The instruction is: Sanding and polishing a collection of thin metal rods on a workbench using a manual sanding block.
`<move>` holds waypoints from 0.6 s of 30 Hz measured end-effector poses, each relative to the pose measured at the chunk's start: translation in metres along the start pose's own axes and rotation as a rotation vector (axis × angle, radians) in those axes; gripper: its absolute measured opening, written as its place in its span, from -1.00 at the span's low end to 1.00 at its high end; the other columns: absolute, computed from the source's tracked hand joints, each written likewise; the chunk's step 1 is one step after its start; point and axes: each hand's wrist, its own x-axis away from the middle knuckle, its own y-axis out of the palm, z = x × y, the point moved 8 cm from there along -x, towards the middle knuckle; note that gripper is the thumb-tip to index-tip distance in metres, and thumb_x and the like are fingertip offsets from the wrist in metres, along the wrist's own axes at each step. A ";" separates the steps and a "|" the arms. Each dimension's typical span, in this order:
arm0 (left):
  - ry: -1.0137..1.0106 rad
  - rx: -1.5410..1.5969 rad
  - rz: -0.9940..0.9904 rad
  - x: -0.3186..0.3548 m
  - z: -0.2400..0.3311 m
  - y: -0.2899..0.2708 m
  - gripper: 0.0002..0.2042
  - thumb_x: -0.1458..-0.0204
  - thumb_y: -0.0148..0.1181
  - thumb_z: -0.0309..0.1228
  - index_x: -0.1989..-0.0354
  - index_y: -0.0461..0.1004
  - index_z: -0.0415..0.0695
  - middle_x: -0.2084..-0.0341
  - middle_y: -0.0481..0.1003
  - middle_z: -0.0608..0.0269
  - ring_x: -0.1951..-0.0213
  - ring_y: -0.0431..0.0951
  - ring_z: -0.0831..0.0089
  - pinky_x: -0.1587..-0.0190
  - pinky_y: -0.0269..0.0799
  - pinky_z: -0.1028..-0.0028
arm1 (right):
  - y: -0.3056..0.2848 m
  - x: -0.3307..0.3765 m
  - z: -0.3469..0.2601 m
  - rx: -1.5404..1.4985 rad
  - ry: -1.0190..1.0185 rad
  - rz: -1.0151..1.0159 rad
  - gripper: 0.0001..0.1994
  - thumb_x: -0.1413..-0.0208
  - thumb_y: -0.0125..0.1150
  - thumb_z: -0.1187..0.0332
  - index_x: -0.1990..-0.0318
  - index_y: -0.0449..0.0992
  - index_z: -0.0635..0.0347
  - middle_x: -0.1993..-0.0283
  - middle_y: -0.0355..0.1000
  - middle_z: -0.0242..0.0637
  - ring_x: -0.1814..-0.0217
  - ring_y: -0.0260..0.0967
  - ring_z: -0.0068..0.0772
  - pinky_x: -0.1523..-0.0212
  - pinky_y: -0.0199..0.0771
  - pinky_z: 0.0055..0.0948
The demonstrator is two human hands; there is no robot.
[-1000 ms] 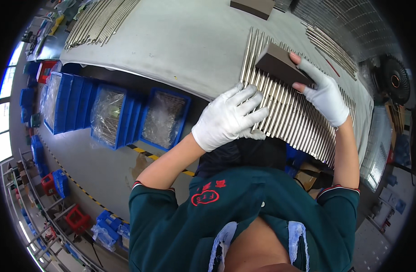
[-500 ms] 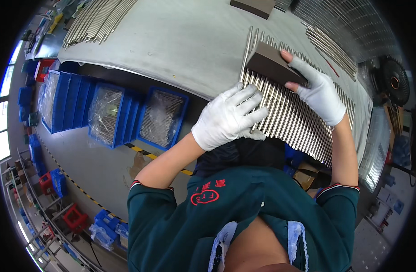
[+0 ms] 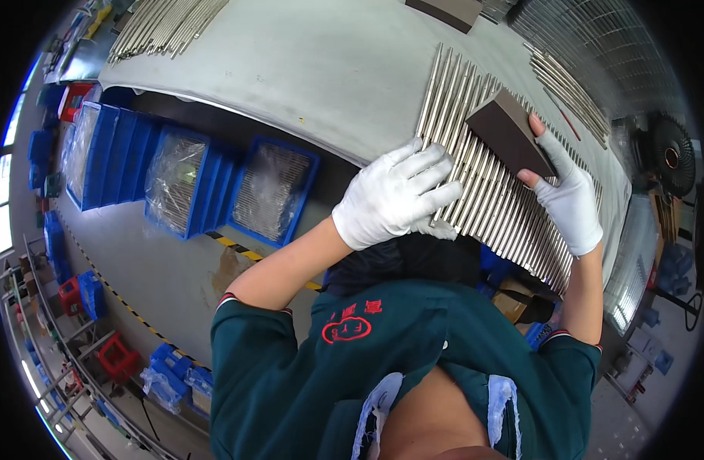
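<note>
A row of several thin metal rods (image 3: 496, 205) lies side by side at the near edge of a grey table (image 3: 306, 69). My left hand (image 3: 398, 195), in a white glove, presses flat on the near ends of the rods. My right hand (image 3: 570, 201), also gloved, grips a dark brown block (image 3: 507, 130) and holds it tilted on top of the rods, toward their far ends.
More rods lie at the table's far left (image 3: 164, 23) and far right (image 3: 570, 84). A second dark block (image 3: 448, 11) sits at the far edge. Blue bins (image 3: 275, 192) with bagged rods stand on the floor on the left. A fan (image 3: 668, 157) stands on the right.
My right hand has slid the dark block along the rods, first left and then back toward the right and away from me. My left hand has stayed pressed on the rods.
</note>
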 end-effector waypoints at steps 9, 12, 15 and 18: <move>0.007 0.032 0.034 0.000 -0.001 0.000 -0.41 0.27 0.23 0.07 0.12 0.37 -0.09 0.22 0.44 0.08 0.05 0.45 0.11 -0.07 0.37 0.16 | -0.001 0.007 0.001 0.094 -0.010 0.035 -0.30 0.10 0.38 0.39 -0.27 0.29 -0.23 -0.03 0.48 -0.17 -0.01 0.48 -0.17 0.05 0.53 -0.37; 0.022 0.013 0.018 -0.004 0.001 -0.002 -0.42 0.26 0.23 0.06 0.12 0.38 -0.10 0.22 0.44 0.07 0.06 0.45 0.10 -0.07 0.36 0.16 | -0.001 0.000 -0.008 0.220 -0.028 0.015 -0.30 0.10 0.38 0.39 -0.27 0.28 -0.25 -0.02 0.47 -0.15 0.00 0.48 -0.17 0.07 0.53 -0.35; 0.048 0.028 0.075 -0.004 0.000 -0.005 -0.43 0.26 0.23 0.05 0.15 0.39 -0.11 0.22 0.44 0.07 0.06 0.45 0.10 -0.08 0.36 0.16 | 0.007 -0.012 -0.013 0.218 0.024 0.026 -0.30 0.11 0.39 0.39 -0.26 0.29 -0.28 0.01 0.48 -0.13 0.04 0.50 -0.15 0.13 0.53 -0.34; 0.021 0.022 0.012 -0.004 -0.001 -0.002 -0.43 0.27 0.24 0.04 0.14 0.39 -0.11 0.22 0.45 0.06 0.06 0.46 0.09 -0.07 0.37 0.16 | 0.002 0.002 -0.001 0.169 0.052 0.015 -0.30 0.11 0.38 0.42 -0.26 0.30 -0.25 -0.04 0.46 -0.14 0.01 0.49 -0.16 0.07 0.52 -0.35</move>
